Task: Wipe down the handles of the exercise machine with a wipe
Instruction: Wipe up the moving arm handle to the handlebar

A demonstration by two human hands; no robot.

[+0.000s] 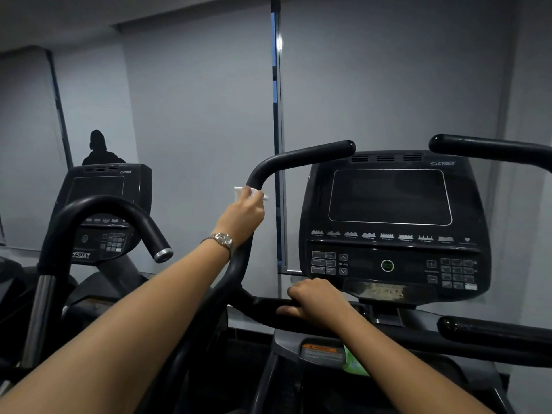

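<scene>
The left hand (245, 215) is gripping the left handle (298, 158) just below its bend. Its fingers are curling round the bar, and the white wipe (239, 191) is lying between hand and bar with its edges sticking out beside the fingers. The right hand (316, 298) is gripping the crossbar (263, 309) under the console (388, 204), thumb underneath, probably steadying the body.

Doing this pass well likely means wrapping the wipe fully round the bar, then sliding up through the bend to the tip while twisting, so the far face is getting cleaned too. Of the 2 upper handles, the right handle (493, 149) is standing well apart from both hands, as is the lower grip (493, 330).
</scene>
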